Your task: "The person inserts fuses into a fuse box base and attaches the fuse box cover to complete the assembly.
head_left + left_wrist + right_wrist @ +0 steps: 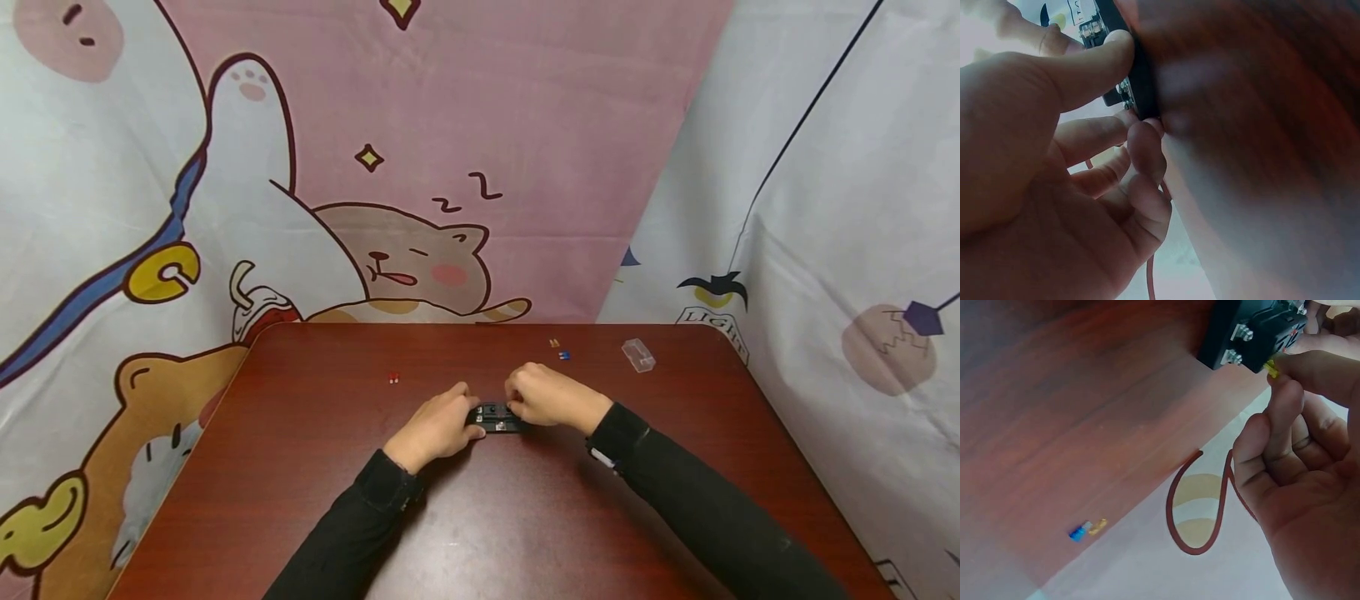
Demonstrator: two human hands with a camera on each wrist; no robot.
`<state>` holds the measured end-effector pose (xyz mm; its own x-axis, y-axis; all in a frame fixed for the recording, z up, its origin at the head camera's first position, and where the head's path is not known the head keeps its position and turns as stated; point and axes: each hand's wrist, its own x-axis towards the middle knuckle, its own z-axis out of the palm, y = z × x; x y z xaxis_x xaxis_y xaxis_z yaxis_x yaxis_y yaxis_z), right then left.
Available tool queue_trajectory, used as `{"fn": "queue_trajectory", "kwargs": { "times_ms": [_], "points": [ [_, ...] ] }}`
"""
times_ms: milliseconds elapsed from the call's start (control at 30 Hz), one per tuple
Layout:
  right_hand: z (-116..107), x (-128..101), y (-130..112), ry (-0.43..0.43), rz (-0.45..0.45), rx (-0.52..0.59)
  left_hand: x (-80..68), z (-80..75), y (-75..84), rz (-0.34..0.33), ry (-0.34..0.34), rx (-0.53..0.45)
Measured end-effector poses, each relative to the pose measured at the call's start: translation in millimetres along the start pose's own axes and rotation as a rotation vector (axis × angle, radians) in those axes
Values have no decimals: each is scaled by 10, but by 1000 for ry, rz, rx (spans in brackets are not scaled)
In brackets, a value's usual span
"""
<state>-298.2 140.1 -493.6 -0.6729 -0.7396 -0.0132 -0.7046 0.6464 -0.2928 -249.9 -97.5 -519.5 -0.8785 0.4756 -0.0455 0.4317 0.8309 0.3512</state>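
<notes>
at the near-centre of the dark red table [315,467], both hands meet over a small black fuse block [497,417] lying flat on the wood. left hand [437,427] grips its left end: thumb [1094,59] on one face, curled fingers [1144,147] at the edge, so it works as a clamp. right hand [552,397] pinches a tiny yellow blade fuse [1270,369] between thumb and index tip, right at the block's edge by two metal screw terminals [1238,344]; can't tell if the fuse is seated in a slot or just touching. handling guess: block is rigid moulded plastic, light, likely to skid on the smooth tabletop, so hold it by the long sides or end and keep clear of the slots and terminals. the fuse looks very light and stiff, with a slick plastic body and thin prongs that could bend; best pinched by the coloured body, kept square to the slot. farther back, a red fuse [393,378] sits apart on the left, an orange fuse [554,342] and a blue fuse [564,356] lie close together right of centre, and a clear plastic cover [638,355] is near the far right edge. behind it hangs a cartoon cat cloth backdrop [405,258].
</notes>
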Motion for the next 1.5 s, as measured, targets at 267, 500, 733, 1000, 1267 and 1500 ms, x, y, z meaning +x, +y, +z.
{"fn": "queue_trajectory", "kwargs": {
  "times_ms": [267,500,733,1000,1267,1500],
  "points": [
    [76,-106,12,101,17,-22,-13,9,-4,22,23,25],
    [96,-151,86,122,21,-20,-16,10,11,14,13,9],
    [38,-191,170,87,29,16,-15,19,11,10,1,9],
    [-141,-259,388,141,178,39,-15,12,1,8,-2,0],
    [-361,-363,714,192,379,45,-14,4,4,-1,-13,-4],
    [-376,-399,1011,138,519,36,-9,13,5,-15,-20,0]
  ]
}}
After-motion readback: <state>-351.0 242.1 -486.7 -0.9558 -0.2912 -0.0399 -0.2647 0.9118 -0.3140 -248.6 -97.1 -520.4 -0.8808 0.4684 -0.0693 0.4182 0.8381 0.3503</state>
